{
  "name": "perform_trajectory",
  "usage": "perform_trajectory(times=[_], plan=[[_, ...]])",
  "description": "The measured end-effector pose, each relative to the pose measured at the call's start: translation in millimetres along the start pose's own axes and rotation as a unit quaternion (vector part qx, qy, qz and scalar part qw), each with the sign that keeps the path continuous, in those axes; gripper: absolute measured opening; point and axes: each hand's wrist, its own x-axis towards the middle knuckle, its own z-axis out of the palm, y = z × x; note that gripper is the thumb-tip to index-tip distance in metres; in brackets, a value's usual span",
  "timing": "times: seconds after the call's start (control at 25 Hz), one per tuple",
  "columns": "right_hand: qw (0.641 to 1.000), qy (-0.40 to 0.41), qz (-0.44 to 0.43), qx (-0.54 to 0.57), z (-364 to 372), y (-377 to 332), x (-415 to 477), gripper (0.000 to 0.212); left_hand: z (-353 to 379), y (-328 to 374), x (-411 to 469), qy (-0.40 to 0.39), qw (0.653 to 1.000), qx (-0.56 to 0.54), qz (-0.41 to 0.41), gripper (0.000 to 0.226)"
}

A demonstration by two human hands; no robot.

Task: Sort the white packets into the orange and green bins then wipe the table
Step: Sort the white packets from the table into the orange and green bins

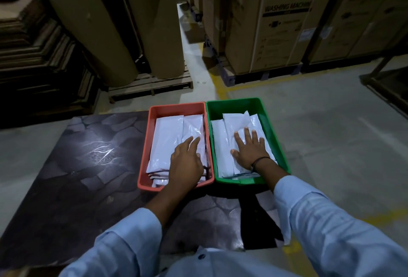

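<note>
Right now both hands lie flat on top of the packets. The left hand (187, 161) rests on the pile of flat white plastic packets (170, 142) inside the orange plastic bin (154, 119), with its fingers stretched out and a little spread, not gripping anything. The right hand (249, 149) presses down on the white packets in the green plastic bin (273, 135), fingers spread wide and flat, palm down, also holding nothing. A thin black band (260, 160) sits on the right wrist. The two bins stand side by side and touch along their long walls at the far end of the dark table with a stone pattern (88, 166). No white packets can be seen lying loose on the table, so the sorting looks done or very close to done; the hands seem to be just patting the piles flat. The wiping is not yet started, as far as can be seen: no cloth shows anywhere on the table or in either hand. Big brown cardboard boxes (284, 18) stand behind on the floor.
</note>
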Motion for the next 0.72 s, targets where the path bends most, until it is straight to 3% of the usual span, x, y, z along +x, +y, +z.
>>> perform_trajectory(times=[0.28,0.52,0.72], plan=[[0.992,0.116,0.0,0.041,-11,-43,-51,0.062,-27,-29,-25,0.001,0.999,0.015,0.047,0.055],[0.986,0.156,-0.011,0.057,7,-80,-104,0.06,-30,-53,-62,-0.029,0.994,0.035,0.102,0.056],[0.982,0.182,0.047,0.004,22,-98,-134,0.057,-40,-69,-86,-0.046,0.991,0.027,0.124,0.059]])
